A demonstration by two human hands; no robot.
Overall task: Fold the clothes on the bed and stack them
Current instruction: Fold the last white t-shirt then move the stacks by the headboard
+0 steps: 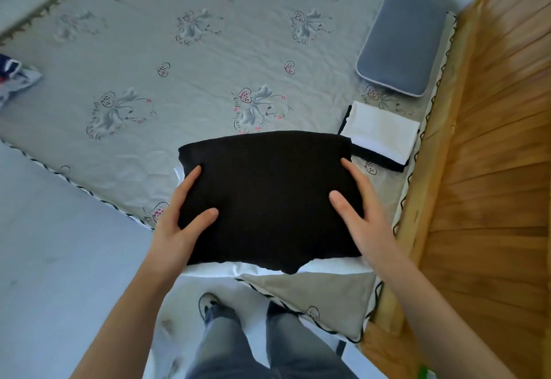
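Folded black garment [268, 196] at the near edge of the bed [155, 59], lying on a white garment [328, 267] whose edges show along its near side and at its left. The left hand [179, 217] presses the black garment's left edge — fingers straight, thumb lying on top of the cloth, other fingers along the side. The right hand [360, 208] does the same at the right edge, thumb on top and fingers straight; neither hand pinches or curls round the fabric.

Just to the right and slightly farther off, a second stack [381, 134]: a folded white piece on top of a black one, whose dark border shows at the left and near sides, close beside the wooden headboard [492, 140]. A grey pillow [402, 47] lies farther back along the headboard. At the far left edge of the bed, a crumpled garment [15, 77] in blue, white and red — only partly in view. The person's grey trouser legs [253, 346] and a shoe [208, 304] stand on the pale floor [59, 259] near the bed.
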